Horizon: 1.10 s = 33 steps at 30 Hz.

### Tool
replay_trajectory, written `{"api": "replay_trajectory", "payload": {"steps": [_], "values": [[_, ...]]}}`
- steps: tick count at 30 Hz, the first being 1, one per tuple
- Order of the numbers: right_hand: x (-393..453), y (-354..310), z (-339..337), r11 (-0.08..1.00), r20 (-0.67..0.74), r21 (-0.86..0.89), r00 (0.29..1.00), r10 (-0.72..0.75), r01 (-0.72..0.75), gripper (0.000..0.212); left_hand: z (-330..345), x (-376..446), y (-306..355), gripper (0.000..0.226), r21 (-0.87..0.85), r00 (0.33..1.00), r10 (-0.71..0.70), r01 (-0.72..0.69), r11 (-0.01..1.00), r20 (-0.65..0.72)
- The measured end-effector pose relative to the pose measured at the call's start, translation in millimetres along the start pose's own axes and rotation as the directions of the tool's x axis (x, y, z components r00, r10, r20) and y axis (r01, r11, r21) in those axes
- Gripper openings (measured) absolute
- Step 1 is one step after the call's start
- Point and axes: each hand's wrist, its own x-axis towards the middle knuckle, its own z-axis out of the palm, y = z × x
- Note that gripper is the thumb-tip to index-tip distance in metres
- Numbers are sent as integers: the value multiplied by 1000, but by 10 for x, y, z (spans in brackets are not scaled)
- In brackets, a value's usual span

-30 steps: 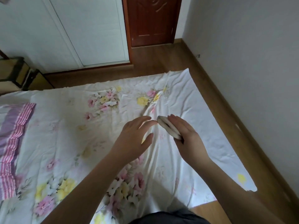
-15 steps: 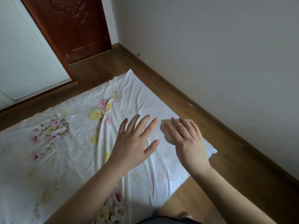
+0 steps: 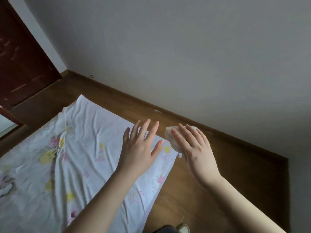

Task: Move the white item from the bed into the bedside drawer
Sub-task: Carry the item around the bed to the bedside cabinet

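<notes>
My right hand (image 3: 193, 148) holds the white item (image 3: 171, 137), a small pale folded cloth-like piece, under its fingers; most of it is hidden by the hand. It hangs over the wooden floor just past the bed's corner. My left hand (image 3: 141, 147) hovers above the floral sheet of the bed (image 3: 75, 148), fingers spread and holding nothing. No bedside drawer is in view.
A grey wall (image 3: 185, 56) with a wooden skirting runs along the right. A strip of brown wooden floor (image 3: 227, 174) lies between it and the bed. A dark red door (image 3: 20, 64) stands at the far left. A shoe tip (image 3: 183, 227) shows at the bottom.
The view has swung to the right, toward the wall. My right hand carried the white item off the bed and past its corner, and my left hand opened and followed.
</notes>
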Motion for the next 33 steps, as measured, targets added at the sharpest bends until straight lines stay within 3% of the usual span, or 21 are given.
{"api": "replay_trajectory", "payload": {"steps": [10, 26, 33], "values": [[-107, 921, -229, 991, -77, -53, 990, 122, -126, 60, 195, 600, 889, 60, 93, 976, 216, -218, 971, 34], [910, 2088, 87, 968, -79, -95, 971, 225, -232, 60, 790, 2264, 988, 54, 32, 949, 314, -316, 948, 38], [1326, 2526, 208, 966, -117, -103, 967, 225, -237, 59, 908, 2960, 1061, 59, 20, 954, 295, -297, 955, 54]]}}
